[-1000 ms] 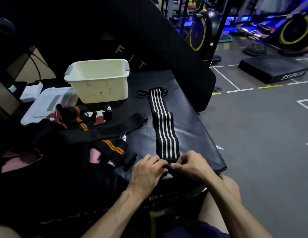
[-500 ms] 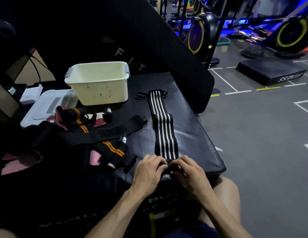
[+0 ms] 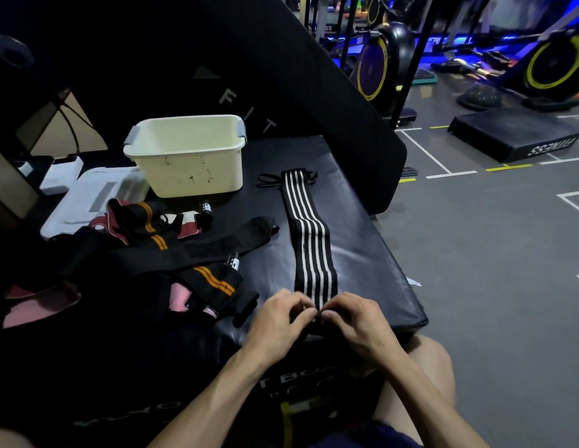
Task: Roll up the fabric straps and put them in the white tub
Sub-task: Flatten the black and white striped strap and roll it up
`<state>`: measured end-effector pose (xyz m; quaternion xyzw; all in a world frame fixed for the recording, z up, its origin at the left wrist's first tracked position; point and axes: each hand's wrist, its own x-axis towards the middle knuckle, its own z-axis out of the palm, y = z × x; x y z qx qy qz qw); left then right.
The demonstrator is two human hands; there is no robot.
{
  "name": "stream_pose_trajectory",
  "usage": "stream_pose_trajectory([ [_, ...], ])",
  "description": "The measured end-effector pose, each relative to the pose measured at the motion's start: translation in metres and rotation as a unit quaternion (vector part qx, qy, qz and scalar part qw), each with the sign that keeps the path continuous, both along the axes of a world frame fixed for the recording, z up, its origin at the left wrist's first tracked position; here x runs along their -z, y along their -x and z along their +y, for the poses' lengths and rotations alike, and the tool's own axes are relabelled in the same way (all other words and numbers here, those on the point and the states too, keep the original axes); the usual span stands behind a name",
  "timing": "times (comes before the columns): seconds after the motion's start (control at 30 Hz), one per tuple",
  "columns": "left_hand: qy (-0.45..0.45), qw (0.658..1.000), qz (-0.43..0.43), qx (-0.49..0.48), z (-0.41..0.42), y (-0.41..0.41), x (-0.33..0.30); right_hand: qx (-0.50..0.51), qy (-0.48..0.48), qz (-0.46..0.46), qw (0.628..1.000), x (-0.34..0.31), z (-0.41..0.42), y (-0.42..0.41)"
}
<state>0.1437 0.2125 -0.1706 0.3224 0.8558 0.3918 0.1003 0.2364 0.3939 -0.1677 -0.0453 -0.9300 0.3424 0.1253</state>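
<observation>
Both hands (image 3: 317, 318) (as before) pinch striped strap (image 3: 310, 240) | roll barely grown

Over the last second both hands come closer together on the near end of the black strap with white stripes (image 3: 309, 244). A second ago the left hand (image 3: 277, 321) and right hand (image 3: 356, 321) pinch the flat end right at the padded box's near edge; now their thumbs and fingertips meet over a small dark fold or roll of the strap's end, held between them. The visible flat length of strap beyond the fingers is slightly shorter than before. How many turns the roll holds cannot be told.
</observation>
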Motion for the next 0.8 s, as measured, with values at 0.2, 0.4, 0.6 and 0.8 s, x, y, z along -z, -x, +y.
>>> stream_pose_trajectory([
  [0.2,-0.044,0.999,0.019,-0.01,-0.005,-0.004,0.006,0.067,0.024,-0.073,0.995,-0.005,0.0,0.015],
  [0.4,0.0,0.998,0.046,-0.048,0.004,-0.004,0.001,0.115,0.032,-0.037,0.992,-0.004,-0.007,0.016],
  [0.6,0.078,0.995,0.014,-0.061,0.011,0.004,-0.009,0.087,0.036,0.101,0.99,0.009,-0.018,0.005],
  [0.8,0.167,0.983,-0.028,-0.077,0.025,0.011,-0.024,0.035,-0.112,0.07,0.991,0.021,-0.013,-0.01],
])
